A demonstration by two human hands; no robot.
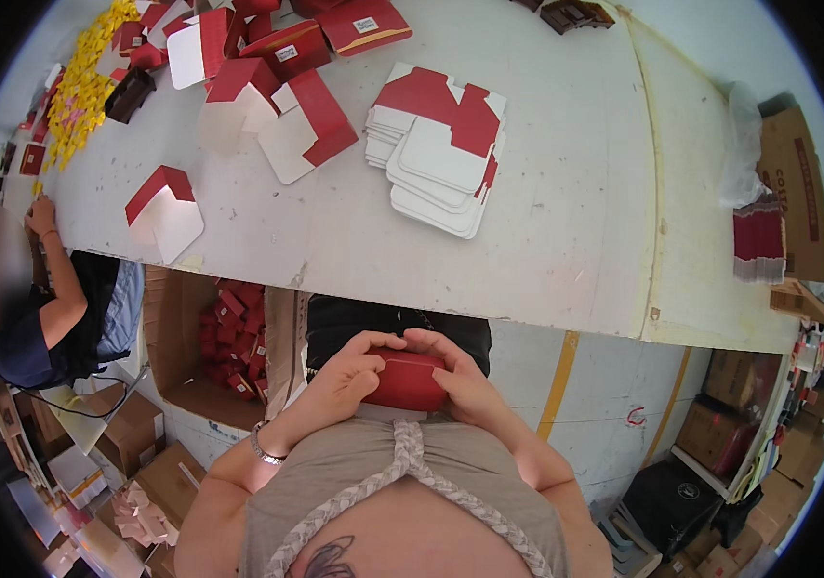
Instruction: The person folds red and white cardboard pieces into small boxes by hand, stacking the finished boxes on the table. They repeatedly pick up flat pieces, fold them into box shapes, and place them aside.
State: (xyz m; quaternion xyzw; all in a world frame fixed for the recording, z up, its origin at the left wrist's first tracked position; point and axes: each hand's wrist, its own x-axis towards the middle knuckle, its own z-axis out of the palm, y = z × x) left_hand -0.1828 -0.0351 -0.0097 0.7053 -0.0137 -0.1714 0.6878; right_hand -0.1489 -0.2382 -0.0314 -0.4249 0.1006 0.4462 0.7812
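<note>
Close to my body, below the table's front edge, a small red cardboard box (402, 380) is held between both hands. My left hand (359, 366) grips its left side, thumb bent against the card. On the right side, my right hand (452, 376) has its thumb on the box's front and its fingers curled over the far edge. Both hands' fingertips are partly hidden behind the box. Ahead on the table lies a stack of flat red and white box blanks (441, 159). A partly folded blank (166, 207) stands to the left near the edge.
Folded red boxes (287, 48) and a heap of yellow wrapped pieces (84, 87) cover the table's far left. Below the edge, a large carton (205, 385) holds many small red boxes. A co-worker (22, 279) sits at left. A plastic bag (743, 144) and cartons stand far right.
</note>
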